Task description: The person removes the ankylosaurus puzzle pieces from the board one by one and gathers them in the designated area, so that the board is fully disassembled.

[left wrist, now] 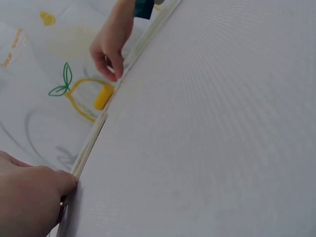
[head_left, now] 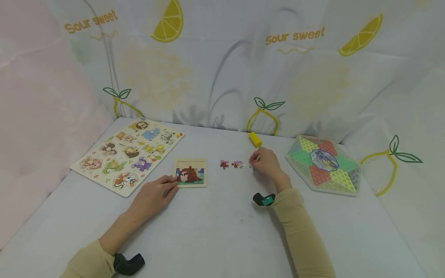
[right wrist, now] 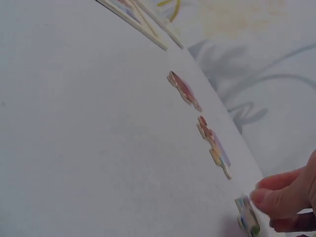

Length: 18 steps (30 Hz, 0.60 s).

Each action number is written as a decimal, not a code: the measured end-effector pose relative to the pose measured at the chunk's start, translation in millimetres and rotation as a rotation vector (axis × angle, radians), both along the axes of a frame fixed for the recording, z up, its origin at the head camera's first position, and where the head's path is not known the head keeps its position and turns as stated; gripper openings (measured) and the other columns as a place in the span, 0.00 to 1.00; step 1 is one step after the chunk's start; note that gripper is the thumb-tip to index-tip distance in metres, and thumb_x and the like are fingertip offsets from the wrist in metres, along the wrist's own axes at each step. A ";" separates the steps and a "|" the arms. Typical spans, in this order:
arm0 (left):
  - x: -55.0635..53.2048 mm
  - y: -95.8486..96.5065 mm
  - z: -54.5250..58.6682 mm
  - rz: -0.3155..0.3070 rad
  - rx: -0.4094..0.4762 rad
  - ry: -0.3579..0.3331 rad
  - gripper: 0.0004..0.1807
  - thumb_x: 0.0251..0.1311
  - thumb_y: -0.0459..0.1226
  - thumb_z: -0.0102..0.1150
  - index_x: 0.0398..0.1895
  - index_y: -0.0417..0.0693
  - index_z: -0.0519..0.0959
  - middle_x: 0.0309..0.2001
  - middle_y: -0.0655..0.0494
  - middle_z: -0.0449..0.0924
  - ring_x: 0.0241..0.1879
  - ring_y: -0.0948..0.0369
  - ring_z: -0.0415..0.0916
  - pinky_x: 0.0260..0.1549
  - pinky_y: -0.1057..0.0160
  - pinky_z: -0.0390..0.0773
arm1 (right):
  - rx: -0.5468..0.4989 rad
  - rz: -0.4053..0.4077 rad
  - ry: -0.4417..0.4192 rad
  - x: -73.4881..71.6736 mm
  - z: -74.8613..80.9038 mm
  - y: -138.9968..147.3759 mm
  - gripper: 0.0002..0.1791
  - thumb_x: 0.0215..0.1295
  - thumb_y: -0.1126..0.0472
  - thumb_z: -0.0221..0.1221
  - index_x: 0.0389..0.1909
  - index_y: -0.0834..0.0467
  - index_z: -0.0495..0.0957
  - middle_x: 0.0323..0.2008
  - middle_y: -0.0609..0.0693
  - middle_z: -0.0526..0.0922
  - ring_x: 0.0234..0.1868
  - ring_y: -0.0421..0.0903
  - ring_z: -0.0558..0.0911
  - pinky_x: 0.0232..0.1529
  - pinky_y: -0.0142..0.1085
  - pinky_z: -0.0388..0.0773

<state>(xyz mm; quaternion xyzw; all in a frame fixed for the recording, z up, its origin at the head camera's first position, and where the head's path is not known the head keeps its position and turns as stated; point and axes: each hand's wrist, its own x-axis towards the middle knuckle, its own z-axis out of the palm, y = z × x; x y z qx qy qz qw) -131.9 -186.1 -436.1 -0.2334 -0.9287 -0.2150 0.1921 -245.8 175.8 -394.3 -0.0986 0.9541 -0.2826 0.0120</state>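
Note:
A small wooden jigsaw puzzle in a tray shows a brown animal, with bare wood along its top. My left hand pinches the tray's lower left corner; the tray appears edge-on in the left wrist view. To the right, two loose jigsaw pieces, a reddish one and a purple-topped one, lie in a row. At the row's right end my right hand pinches a third jigsaw piece, thumb and fingertips at its edge, close over the table. The fingers partly cover this piece in the head view.
A large animal peg board lies at the left. A yellow cylinder sits behind my right hand. On the right is a hexagonal game box. A printed cloth hangs behind the white table.

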 end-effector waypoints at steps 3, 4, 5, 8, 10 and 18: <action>-0.2 0.3 -1.1 -0.010 -0.007 0.023 0.12 0.58 0.35 0.69 0.43 0.38 0.88 0.45 0.47 0.87 0.44 0.50 0.86 0.39 0.51 0.85 | -0.040 0.040 0.101 6.2 5.1 -19.1 0.05 0.65 0.65 0.63 0.39 0.61 0.84 0.38 0.55 0.81 0.35 0.51 0.77 0.39 0.40 0.77; -0.5 0.2 -1.2 -0.014 -0.012 0.034 0.11 0.58 0.35 0.69 0.43 0.38 0.88 0.45 0.47 0.87 0.43 0.50 0.86 0.38 0.52 0.85 | -0.067 0.060 0.136 8.5 6.0 -27.7 0.05 0.66 0.65 0.63 0.40 0.61 0.84 0.38 0.54 0.81 0.34 0.50 0.76 0.38 0.38 0.76; -0.9 0.2 -1.3 -0.017 -0.017 0.042 0.11 0.58 0.34 0.69 0.43 0.38 0.88 0.45 0.47 0.87 0.43 0.50 0.86 0.38 0.52 0.85 | -0.086 0.081 0.161 11.4 7.3 -37.4 0.05 0.66 0.65 0.63 0.41 0.60 0.84 0.38 0.53 0.81 0.34 0.49 0.75 0.37 0.37 0.76; -2.4 0.8 -1.1 -0.024 -0.026 0.042 0.11 0.59 0.34 0.69 0.43 0.39 0.88 0.46 0.47 0.87 0.44 0.50 0.86 0.39 0.52 0.85 | -0.122 0.161 0.188 19.9 9.0 -68.7 0.06 0.66 0.65 0.64 0.42 0.60 0.85 0.36 0.51 0.81 0.32 0.46 0.74 0.33 0.33 0.75; -3.0 0.9 -0.5 -0.021 -0.027 0.028 0.11 0.60 0.35 0.68 0.43 0.39 0.88 0.46 0.48 0.87 0.45 0.50 0.86 0.40 0.51 0.85 | -0.112 0.225 0.175 22.9 7.5 -90.5 0.07 0.66 0.66 0.63 0.43 0.60 0.85 0.37 0.50 0.81 0.32 0.45 0.75 0.33 0.32 0.74; -1.1 -1.2 -1.4 0.010 -0.016 -0.015 0.11 0.60 0.35 0.68 0.43 0.39 0.88 0.47 0.46 0.87 0.45 0.49 0.86 0.42 0.49 0.85 | -0.033 0.422 0.022 16.7 -4.5 -158.7 0.11 0.69 0.65 0.61 0.50 0.59 0.85 0.43 0.51 0.83 0.38 0.44 0.80 0.39 0.32 0.76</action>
